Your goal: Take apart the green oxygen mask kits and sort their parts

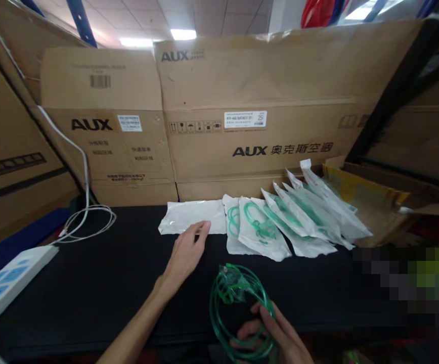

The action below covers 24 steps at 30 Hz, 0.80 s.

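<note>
My right hand [270, 333] is closed round a loop of coiled green tubing [215, 303], low in the head view. At the top of the coil is a bunched clear-green plastic part [234, 283] with bright green strands. My left hand [189, 247] reaches forward with its thumb and fingers apart, over the near edge of a flat white pouch [192, 215]. Whether the fingertips touch the pouch I cannot tell. To the right of it lie two clear-fronted pouches [263, 230] with green tubing inside. Several similar pouches [318, 207] lean in an overlapping row beyond them.
Cardboard panels [204, 167] wall the back and left of the black table [128, 283]. At the left lie a white power strip [14, 288] and a looped white cable [86, 212]. An open cardboard box [382, 217] stands at the right, behind the pouches.
</note>
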Available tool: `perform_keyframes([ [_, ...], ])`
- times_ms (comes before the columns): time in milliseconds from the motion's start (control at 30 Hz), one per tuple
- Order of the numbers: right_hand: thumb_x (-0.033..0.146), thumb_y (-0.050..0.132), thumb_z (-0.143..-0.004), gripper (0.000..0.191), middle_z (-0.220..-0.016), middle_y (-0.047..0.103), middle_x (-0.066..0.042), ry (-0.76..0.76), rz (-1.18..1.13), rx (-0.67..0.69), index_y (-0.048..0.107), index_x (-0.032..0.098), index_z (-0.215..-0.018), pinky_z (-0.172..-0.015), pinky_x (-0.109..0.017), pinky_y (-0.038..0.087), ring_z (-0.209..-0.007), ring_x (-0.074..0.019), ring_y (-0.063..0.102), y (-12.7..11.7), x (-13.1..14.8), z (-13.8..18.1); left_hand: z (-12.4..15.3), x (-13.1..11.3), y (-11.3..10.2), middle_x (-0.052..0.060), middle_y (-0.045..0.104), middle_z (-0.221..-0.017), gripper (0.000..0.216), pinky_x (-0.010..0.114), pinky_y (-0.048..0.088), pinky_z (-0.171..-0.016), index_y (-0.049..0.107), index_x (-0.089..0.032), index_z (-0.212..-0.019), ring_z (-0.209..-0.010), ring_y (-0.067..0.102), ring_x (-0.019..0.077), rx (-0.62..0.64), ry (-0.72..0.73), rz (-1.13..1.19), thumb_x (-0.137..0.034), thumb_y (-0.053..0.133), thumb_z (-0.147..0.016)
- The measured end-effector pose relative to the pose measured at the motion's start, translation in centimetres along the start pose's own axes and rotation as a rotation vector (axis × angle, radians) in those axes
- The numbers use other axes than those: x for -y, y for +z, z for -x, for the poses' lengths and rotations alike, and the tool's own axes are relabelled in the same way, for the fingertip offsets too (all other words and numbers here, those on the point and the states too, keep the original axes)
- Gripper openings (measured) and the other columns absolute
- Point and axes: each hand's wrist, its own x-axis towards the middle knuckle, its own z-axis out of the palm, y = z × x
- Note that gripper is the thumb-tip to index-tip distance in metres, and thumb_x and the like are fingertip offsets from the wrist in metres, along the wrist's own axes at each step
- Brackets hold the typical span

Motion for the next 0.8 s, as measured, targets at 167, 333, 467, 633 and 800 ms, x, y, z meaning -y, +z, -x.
perform_keyframes([
  [167, 0.062, 0.087, -0.072, 0.057, -0.073, 0.079, -0.006, -0.008, -0.004, 0.036, 0.059, 0.021, -0.100, -0.072, -0.046, 0.061, -0.076, -0.0308, 0.080, 0.9, -0.7, -0.2, 9.2, -0.4, -0.4, 0.010, 0.077, -0.117, 0.036, 0.039, 0.057, -0.091, 0.073, -0.026, -0.119, -0.103, 0.073, 0.0291, -0.049, -0.029, 0.114, -0.050, 0.054, -0.100],
  [333, 0.057, 0.094, -0.063, 0.061, -0.092, 0.082, -0.008, -0.104, -0.124, -0.028, 0.072, 0.021, -0.107, -0.084, -0.044, 0.060, -0.089, -0.0276, 0.078, 2.3, -3.5, -1.4, 14.0, -1.9, 0.9, 0.008, 0.074, -0.112, 0.021, 0.045, 0.051, -0.097, 0.071, -0.029, -0.111, -0.106, 0.069, 0.0302, 0.195, 0.235, -0.022, -0.042, 0.060, -0.099],
  [467, 0.069, 0.074, -0.081, 0.061, -0.110, 0.081, -0.016, -0.090, 0.089, 0.121, 0.079, 0.017, -0.112, -0.092, -0.045, 0.058, -0.105, -0.0307, 0.075, 1.4, -2.7, -0.5, 14.3, -2.2, 1.2, 0.008, 0.071, -0.116, 0.025, 0.051, 0.048, -0.099, 0.068, -0.026, -0.113, -0.110, 0.065, 0.0324, 0.282, 0.179, -0.158, -0.045, 0.064, -0.098],
  [633, 0.044, 0.047, -0.106, 0.047, -0.084, 0.081, -0.013, -0.718, 1.214, 0.134, 0.082, 0.014, -0.098, -0.068, -0.036, 0.063, -0.073, -0.0261, 0.078, -0.6, 2.7, 0.7, 13.8, -0.3, 0.9, 0.005, 0.070, -0.111, 0.017, 0.045, 0.049, -0.094, 0.068, -0.023, -0.108, -0.105, 0.063, 0.0279, 0.304, 0.343, -0.292, -0.028, 0.074, -0.094],
  [800, 0.006, 0.054, -0.097, 0.040, -0.122, 0.076, -0.011, -1.044, 1.544, 0.380, 0.076, 0.026, -0.123, -0.098, -0.042, 0.057, -0.114, -0.0267, 0.069, 1.7, 6.0, -1.4, 13.9, 1.6, 0.7, 0.002, 0.070, -0.102, 0.013, 0.042, 0.052, -0.085, 0.067, -0.021, -0.105, -0.095, 0.065, 0.0246, 0.221, 0.478, -0.353, -0.018, 0.073, -0.094],
])
